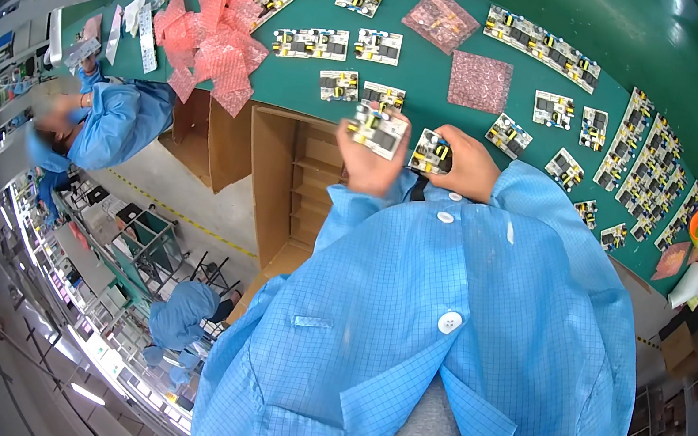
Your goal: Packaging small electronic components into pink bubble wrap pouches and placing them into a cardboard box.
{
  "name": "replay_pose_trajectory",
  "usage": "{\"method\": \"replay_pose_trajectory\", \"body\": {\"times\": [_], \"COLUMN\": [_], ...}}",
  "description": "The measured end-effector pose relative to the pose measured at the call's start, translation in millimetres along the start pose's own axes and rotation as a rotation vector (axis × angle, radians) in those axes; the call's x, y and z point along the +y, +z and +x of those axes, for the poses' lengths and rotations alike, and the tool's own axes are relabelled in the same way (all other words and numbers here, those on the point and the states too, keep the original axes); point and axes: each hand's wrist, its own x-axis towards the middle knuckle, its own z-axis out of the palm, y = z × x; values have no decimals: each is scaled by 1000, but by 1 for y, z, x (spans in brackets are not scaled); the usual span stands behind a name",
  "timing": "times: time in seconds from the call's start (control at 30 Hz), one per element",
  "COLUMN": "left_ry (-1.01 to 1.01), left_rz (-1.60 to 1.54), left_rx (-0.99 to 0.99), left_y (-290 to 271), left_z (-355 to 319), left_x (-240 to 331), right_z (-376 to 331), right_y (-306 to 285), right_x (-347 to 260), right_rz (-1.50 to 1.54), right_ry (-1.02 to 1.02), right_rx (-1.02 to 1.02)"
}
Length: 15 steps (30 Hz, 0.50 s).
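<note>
My left hand (367, 165) holds a small white circuit board (377, 129) with black and yellow parts, tilted up near the table's front edge. My right hand (464, 161) holds a second small circuit board (431, 152) just to the right of the first. The two boards sit close together, a small gap between them. Both blue sleeves run down to my blue lab coat (430, 337). Several more small boards lie on the green table (658, 47) just beyond my hands, the nearest one (383, 95) right above my left hand.
Pink bubble bags (218, 39) are heaped at the table's left, two more (480, 82) lie flat in the middle. Board panels (654, 176) line the right side. An open cardboard box (296, 184) stands under the table edge. Another person in blue (113, 118) is at left.
</note>
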Motion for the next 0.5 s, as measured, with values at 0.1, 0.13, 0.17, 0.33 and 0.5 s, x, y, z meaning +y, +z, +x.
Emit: {"method": "replay_pose_trajectory", "body": {"times": [0.1,0.13,0.17,0.33,0.5], "left_ry": [169,238,345,498,461], "left_rz": [137,218,252,348,402], "left_rx": [-28,27,88,-28,-6], "left_y": [-21,-25,-23,-57,-75], "left_z": [26,37,47,107,136], "left_x": [55,78,91,172,211], "right_z": [12,21,28,62,66], "right_y": [6,5,8,23,26], "right_x": [13,15,26,61,49], "right_rz": [-31,-44,-68,-276,-466], "right_ry": [20,86,55,23,48], "right_rx": [23,5,33,164,288]}}
